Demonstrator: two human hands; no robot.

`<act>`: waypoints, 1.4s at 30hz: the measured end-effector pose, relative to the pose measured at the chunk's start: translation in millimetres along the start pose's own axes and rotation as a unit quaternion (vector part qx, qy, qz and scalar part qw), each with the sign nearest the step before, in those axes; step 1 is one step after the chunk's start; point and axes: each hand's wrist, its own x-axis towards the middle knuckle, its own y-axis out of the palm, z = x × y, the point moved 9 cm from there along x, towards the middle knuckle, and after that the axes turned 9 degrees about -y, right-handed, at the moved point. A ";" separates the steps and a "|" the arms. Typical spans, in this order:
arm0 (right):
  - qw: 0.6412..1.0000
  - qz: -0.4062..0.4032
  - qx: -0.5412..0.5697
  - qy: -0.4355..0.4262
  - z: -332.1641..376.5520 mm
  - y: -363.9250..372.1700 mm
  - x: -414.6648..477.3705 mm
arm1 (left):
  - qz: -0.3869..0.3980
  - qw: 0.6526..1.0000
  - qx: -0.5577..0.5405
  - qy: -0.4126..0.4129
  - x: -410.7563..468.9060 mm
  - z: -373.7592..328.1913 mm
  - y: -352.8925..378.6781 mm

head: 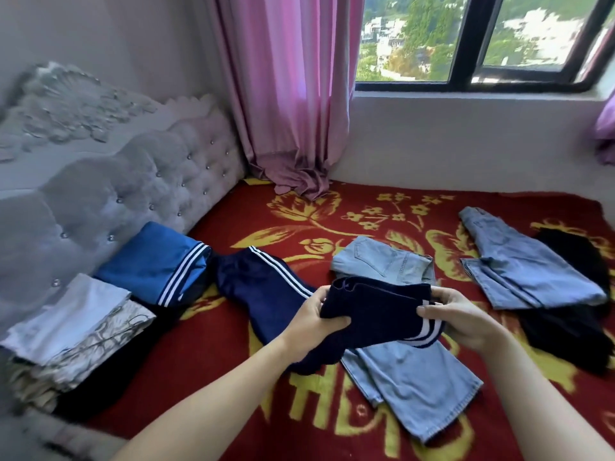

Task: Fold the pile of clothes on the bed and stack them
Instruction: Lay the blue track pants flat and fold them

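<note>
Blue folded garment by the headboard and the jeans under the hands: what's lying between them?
In the head view, a navy garment with white side stripes lies there on the red blanket.

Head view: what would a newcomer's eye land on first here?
First, the centre, where the left hand and right hand grip a navy garment with white stripes above light blue jeans. Next, the red blanket with yellow flowers spread beneath everything, and the pink curtain hanging at the back.
</note>
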 end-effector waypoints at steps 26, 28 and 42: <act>0.963 -0.069 -0.160 0.207 -68.3 -61.5 -15.1 | 0.093 0.965 -0.034 -0.241 1.3 114.9 63.2; 0.961 -0.060 -0.173 0.209 -81.0 -42.3 17.4 | 0.059 0.961 -0.066 -0.263 0.3 129.1 36.0; 0.832 -0.117 -0.540 0.053 -77.3 125.2 252.7 | -0.265 0.925 -0.177 -0.206 142.6 97.3 -284.2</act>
